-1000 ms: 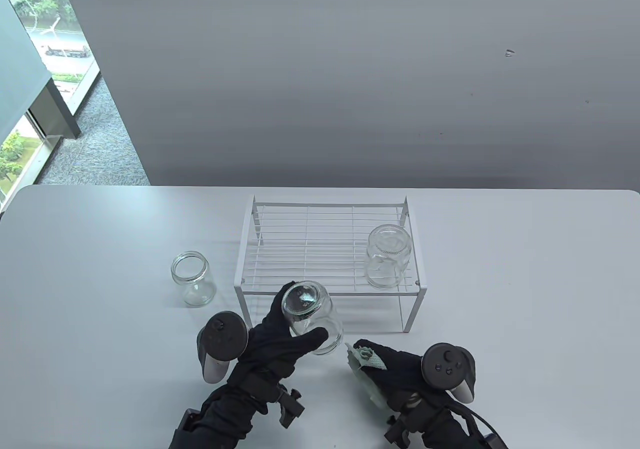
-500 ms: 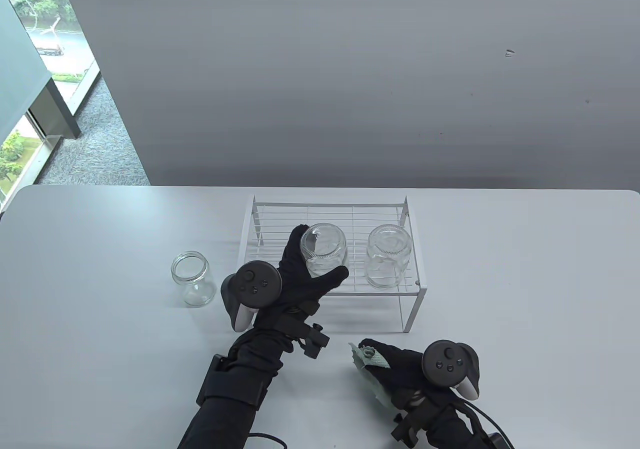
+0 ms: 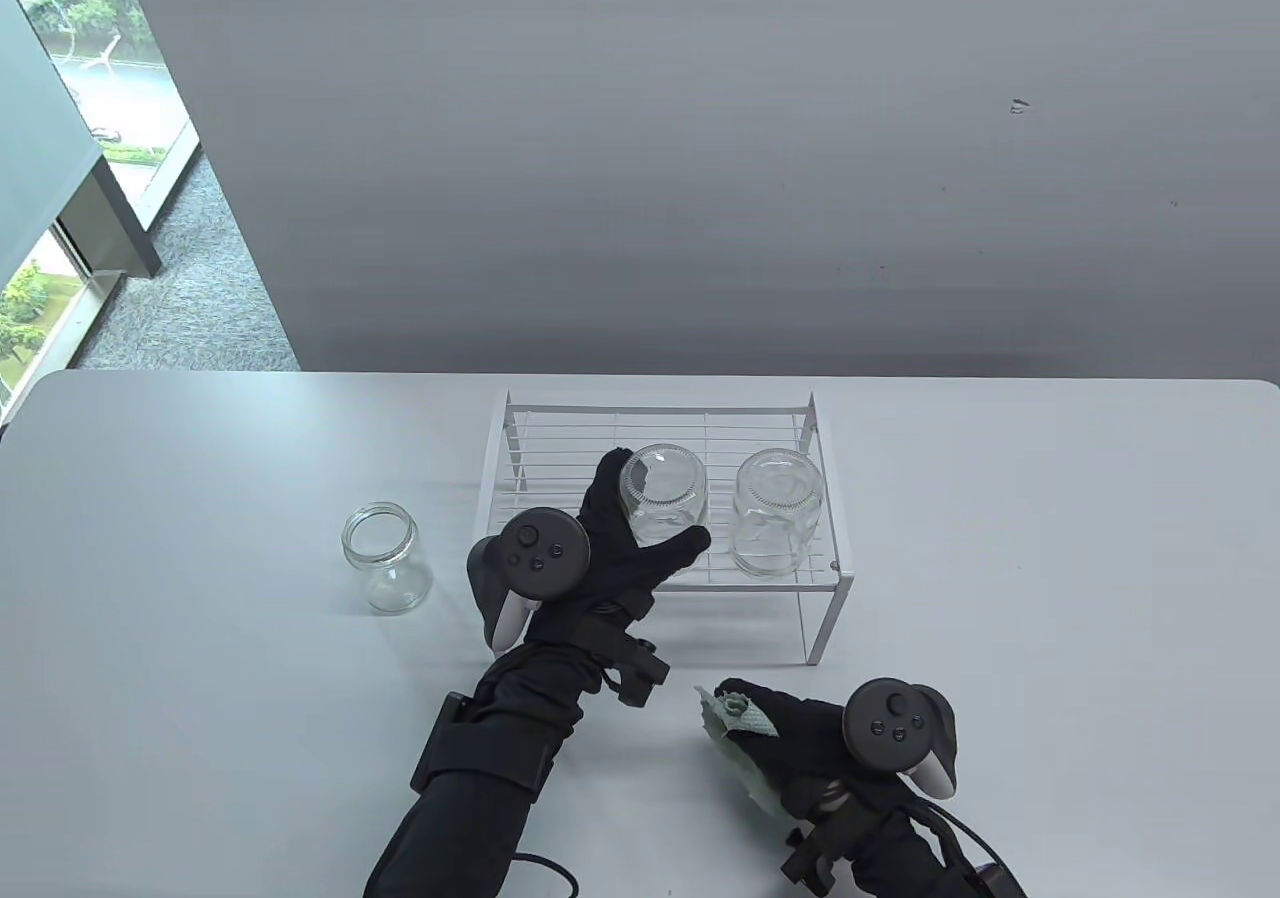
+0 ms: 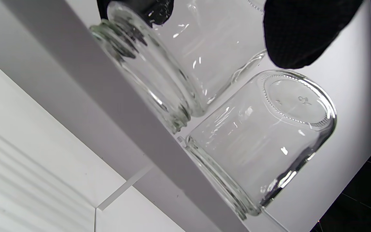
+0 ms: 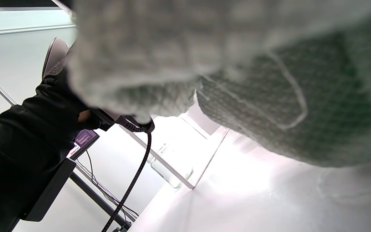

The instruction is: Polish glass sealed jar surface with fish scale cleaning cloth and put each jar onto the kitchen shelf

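Note:
My left hand (image 3: 640, 528) grips an upside-down glass jar (image 3: 662, 493) on top of the white wire shelf (image 3: 560, 508), fingers and thumb wrapped around its sides. The left wrist view shows this jar (image 4: 159, 64) with its mouth at the shelf edge. Right beside it a second jar (image 3: 777, 510) stands inverted on the shelf, seen close up as the neighbouring jar (image 4: 262, 138). A third jar (image 3: 385, 556) stands upright on the table to the shelf's left. My right hand (image 3: 770, 728) rests near the front edge, holding the pale green cloth (image 3: 740, 738), which fills the right wrist view as a bunched cloth (image 5: 230, 71).
The white table (image 3: 1050, 558) stretches to a grey wall behind. A window and carpeted floor lie beyond the table's left end. A black cable (image 5: 134, 180) trails from my left arm.
My left hand carried the jar from in front of the shelf up onto its top, then shifted it slightly right toward the other jar. The right hand stayed put with the cloth.

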